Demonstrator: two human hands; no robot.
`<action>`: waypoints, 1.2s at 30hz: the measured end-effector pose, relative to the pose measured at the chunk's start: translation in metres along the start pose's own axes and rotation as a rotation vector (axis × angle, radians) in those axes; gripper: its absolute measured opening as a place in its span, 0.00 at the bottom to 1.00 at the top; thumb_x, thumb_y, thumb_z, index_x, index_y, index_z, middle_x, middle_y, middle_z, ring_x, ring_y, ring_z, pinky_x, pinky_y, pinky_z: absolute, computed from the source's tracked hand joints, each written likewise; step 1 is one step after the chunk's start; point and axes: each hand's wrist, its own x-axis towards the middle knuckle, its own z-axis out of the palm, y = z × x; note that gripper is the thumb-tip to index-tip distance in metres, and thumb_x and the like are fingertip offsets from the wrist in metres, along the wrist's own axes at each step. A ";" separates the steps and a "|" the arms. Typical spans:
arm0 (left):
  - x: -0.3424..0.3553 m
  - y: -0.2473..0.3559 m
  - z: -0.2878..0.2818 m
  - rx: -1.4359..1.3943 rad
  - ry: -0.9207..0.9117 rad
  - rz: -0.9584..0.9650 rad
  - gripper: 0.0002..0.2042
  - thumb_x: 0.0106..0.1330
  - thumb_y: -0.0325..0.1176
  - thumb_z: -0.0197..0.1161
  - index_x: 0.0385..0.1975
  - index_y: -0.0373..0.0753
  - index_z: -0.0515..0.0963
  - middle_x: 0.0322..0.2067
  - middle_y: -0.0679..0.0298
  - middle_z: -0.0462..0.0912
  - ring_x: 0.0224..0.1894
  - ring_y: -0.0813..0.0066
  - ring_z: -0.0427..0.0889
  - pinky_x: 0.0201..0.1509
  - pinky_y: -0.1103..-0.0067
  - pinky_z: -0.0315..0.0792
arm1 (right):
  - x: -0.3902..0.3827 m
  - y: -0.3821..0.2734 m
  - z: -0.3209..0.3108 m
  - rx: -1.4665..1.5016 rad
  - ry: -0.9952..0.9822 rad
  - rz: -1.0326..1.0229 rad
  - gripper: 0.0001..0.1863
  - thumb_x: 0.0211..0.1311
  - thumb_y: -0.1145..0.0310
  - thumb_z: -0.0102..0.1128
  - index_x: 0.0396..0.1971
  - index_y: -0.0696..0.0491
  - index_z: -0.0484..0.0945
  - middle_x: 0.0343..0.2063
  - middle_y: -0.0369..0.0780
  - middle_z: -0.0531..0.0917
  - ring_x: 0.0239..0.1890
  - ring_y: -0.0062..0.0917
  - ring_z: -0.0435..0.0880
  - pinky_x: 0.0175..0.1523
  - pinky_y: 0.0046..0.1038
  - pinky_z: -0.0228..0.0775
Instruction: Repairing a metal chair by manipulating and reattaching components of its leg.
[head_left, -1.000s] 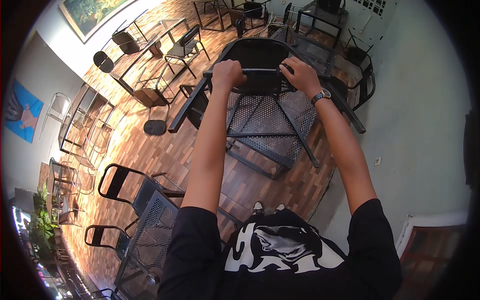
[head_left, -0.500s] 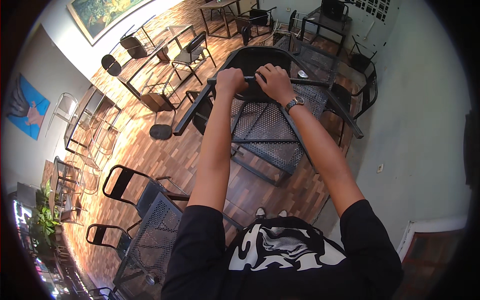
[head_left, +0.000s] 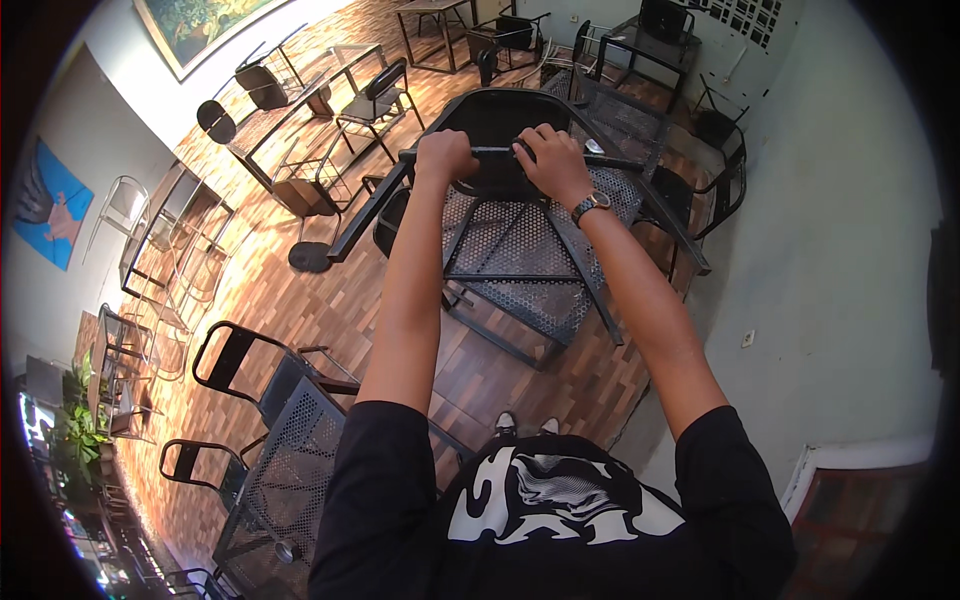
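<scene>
A black metal chair (head_left: pixel 497 110) lies upturned on a perforated black metal table (head_left: pixel 532 318), its straight legs (head_left: pixel 358 225) sticking out toward me. My left hand (head_left: pixel 445 157) is closed around the chair's crossbar, left of middle. My right hand (head_left: pixel 553 161) curls its fingers over the same crossbar, a little to the right, with a watch on the wrist. A small silver object (head_left: pixel 594 146), too small to make out, shows just right of my right hand. The chair's seat is partly hidden behind my hands.
More perforated tables (head_left: pixel 285 470) and black chairs (head_left: pixel 238 362) stand lower left. Tables and chairs, some tipped over, fill the back and left around a wooden chair seat (head_left: pixel 300 195). A pale wall (head_left: pixel 830 280) with a door frame (head_left: pixel 812 460) runs along the right.
Since a second ago my right hand has moved left along the crossbar, closer to my left hand. The chair stays on the table, and the view has shifted slightly.
</scene>
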 end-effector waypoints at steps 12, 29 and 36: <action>-0.002 -0.002 0.000 -0.008 0.011 -0.005 0.13 0.49 0.40 0.64 0.30 0.39 0.85 0.33 0.54 0.86 0.38 0.60 0.86 0.43 0.69 0.79 | 0.003 -0.012 0.012 -0.095 0.050 0.096 0.11 0.62 0.56 0.57 0.35 0.48 0.77 0.34 0.39 0.78 0.36 0.39 0.78 0.41 0.41 0.70; -0.002 -0.010 0.013 -0.076 0.121 0.168 0.12 0.48 0.39 0.66 0.25 0.37 0.85 0.27 0.52 0.85 0.32 0.56 0.86 0.37 0.67 0.80 | 0.012 -0.009 0.001 -0.053 -0.083 0.313 0.16 0.59 0.53 0.55 0.29 0.51 0.81 0.29 0.41 0.82 0.37 0.41 0.82 0.41 0.43 0.74; 0.003 -0.007 0.026 -0.104 0.189 0.176 0.11 0.50 0.39 0.66 0.23 0.38 0.84 0.25 0.53 0.85 0.30 0.56 0.86 0.34 0.67 0.79 | 0.028 -0.047 0.035 -0.134 -0.073 0.435 0.18 0.55 0.49 0.56 0.30 0.48 0.85 0.30 0.41 0.83 0.36 0.42 0.82 0.43 0.42 0.73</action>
